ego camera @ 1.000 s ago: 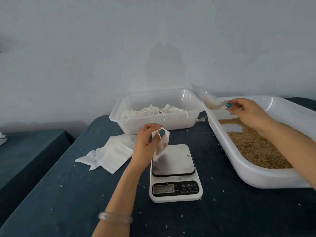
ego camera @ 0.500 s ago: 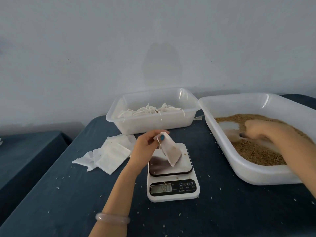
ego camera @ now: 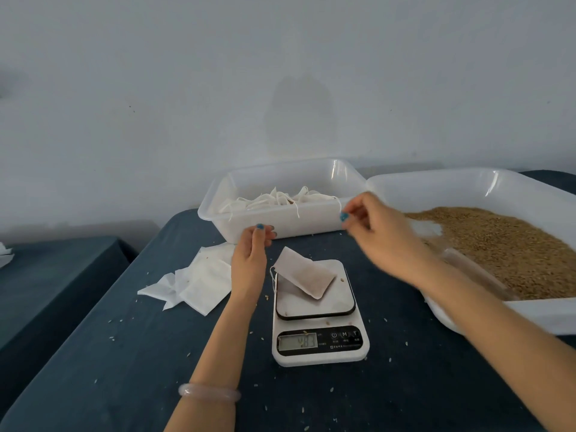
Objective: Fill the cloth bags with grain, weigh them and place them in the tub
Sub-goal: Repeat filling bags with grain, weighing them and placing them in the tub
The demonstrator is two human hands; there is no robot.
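A filled cloth bag (ego camera: 307, 275) lies tilted on the plate of the white kitchen scale (ego camera: 319, 341), its drawstring hanging off the left side. My left hand (ego camera: 252, 257) hovers just left of the bag with relaxed fingers and holds nothing. My right hand (ego camera: 375, 229) is raised between the bag tub (ego camera: 280, 222) and the grain tray (ego camera: 523, 316), fingers loosely curled and empty, slightly blurred. The tub holds several filled bags with strings. Brown grain (ego camera: 498, 244) fills the tray, and a clear scoop (ego camera: 470, 269) lies in it.
A loose pile of flat empty cloth bags (ego camera: 196, 282) lies left of the scale on the dark blue tablecloth (ego camera: 124, 353). Stray grains dot the cloth. A second dark table (ego camera: 46, 275) stands to the left, with a wall behind.
My left hand laid the bag on the scale and let go. My right hand left the scoop in the grain and swung up and left out of the tray.
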